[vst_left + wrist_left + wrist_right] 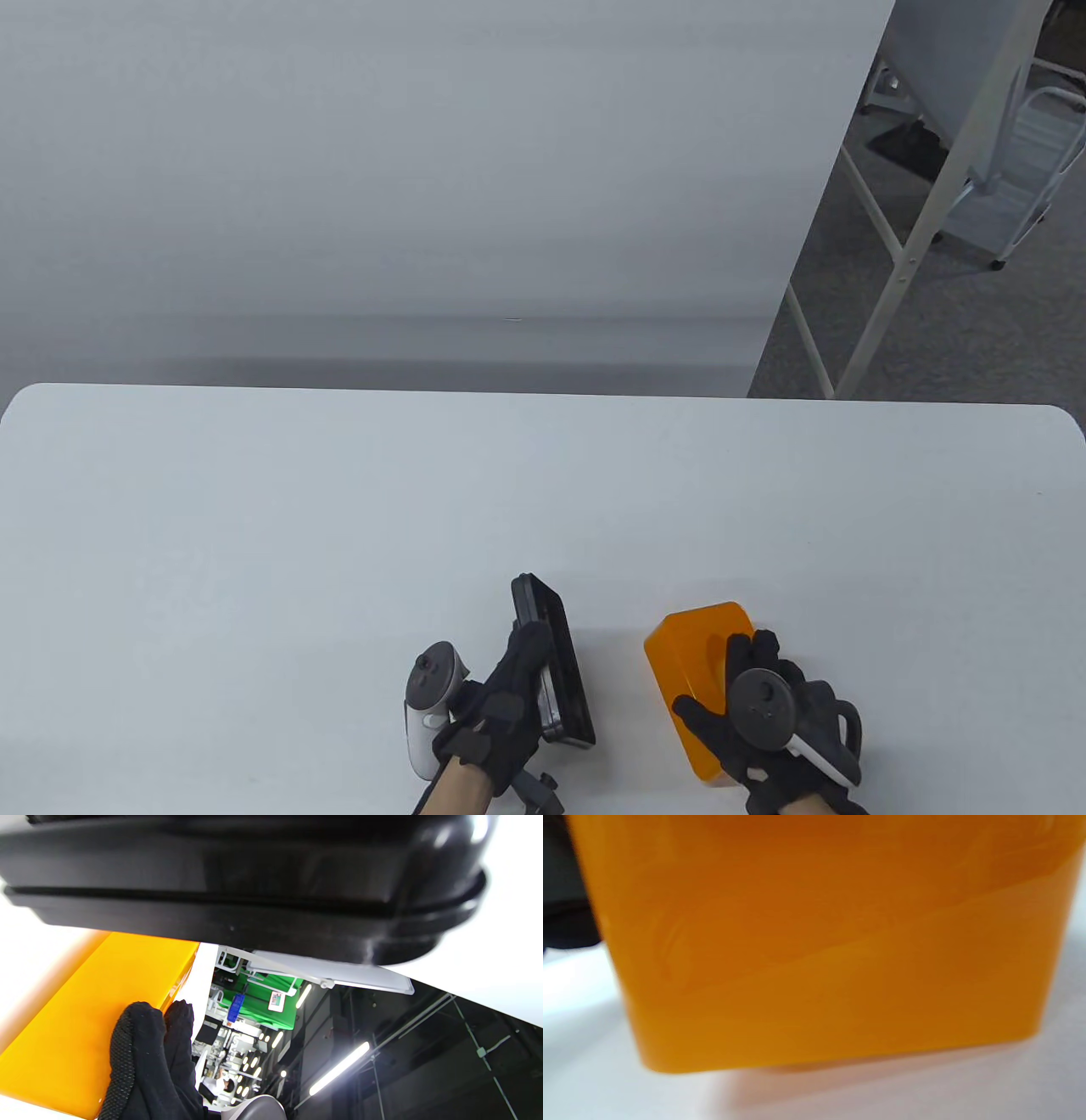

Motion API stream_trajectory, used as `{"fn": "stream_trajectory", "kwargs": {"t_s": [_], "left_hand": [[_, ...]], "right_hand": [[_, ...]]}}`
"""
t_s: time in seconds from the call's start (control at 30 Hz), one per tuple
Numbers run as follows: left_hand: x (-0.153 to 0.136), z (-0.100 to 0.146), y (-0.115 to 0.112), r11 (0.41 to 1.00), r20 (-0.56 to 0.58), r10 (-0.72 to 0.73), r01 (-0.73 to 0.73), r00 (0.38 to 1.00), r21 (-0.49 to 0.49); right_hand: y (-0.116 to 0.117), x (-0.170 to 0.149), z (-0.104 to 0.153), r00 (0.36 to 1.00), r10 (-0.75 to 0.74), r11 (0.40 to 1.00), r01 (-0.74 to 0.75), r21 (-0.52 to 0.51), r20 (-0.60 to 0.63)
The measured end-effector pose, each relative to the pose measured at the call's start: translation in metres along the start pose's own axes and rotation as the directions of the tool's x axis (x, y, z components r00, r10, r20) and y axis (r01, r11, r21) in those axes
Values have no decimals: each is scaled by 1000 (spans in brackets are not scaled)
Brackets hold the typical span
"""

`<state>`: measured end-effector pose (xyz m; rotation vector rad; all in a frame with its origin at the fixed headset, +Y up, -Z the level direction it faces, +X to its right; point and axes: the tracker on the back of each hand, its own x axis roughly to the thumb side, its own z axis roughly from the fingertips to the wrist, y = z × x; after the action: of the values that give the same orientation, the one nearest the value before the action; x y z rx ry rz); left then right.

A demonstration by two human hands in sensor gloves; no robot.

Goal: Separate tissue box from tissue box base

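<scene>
Two pieces lie apart near the front edge of the white table (254,509), a strip of bare tabletop between them. The left hand (501,705) grips the black base (551,671), which stands up on its long edge; the fingers drape over its near half, and the lower corner disappears behind the glove. From the left wrist view, that base (237,899) fills the whole top of the picture as a dark ribbed slab, so close that its ends are cut off by the frame. Over on the right, the right hand (764,722) rests on top of the orange box (691,654), fingers spread across its near end; the round tracker (762,698) covers the back of the hand, so how firmly the fingers press is hard to say. The box sits on the table, its near corner hidden under the glove. The right wrist view gives only a blurred orange wall (831,955) filling nearly the whole picture, no fingers showing. In the left wrist view, two gloved fingertips (144,1035) of the right hand sit against the orange side (85,1005).
</scene>
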<state>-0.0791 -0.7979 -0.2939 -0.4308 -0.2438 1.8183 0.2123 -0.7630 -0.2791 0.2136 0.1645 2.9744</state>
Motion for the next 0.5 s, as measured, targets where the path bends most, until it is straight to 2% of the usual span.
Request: {"fn": "stream_trajectory", "kwargs": {"t_s": [0.13, 0.27, 0.37, 0.5], "left_hand": [[0, 0, 1, 1000, 3, -12, 12, 1000, 2], [0, 0, 0, 1000, 7, -5, 5, 1000, 2], [2, 1, 0, 1000, 14, 0, 0, 1000, -7], [8, 2, -2, 999, 31, -13, 14, 999, -29]], "right_hand": [[6, 14, -3, 992, 130, 991, -130, 37, 4], [6, 17, -5, 995, 97, 994, -98, 54, 22], [-4, 13, 1, 998, 11, 1000, -12, 18, 55], [-30, -2, 14, 997, 7, 999, -10, 43, 83]]}}
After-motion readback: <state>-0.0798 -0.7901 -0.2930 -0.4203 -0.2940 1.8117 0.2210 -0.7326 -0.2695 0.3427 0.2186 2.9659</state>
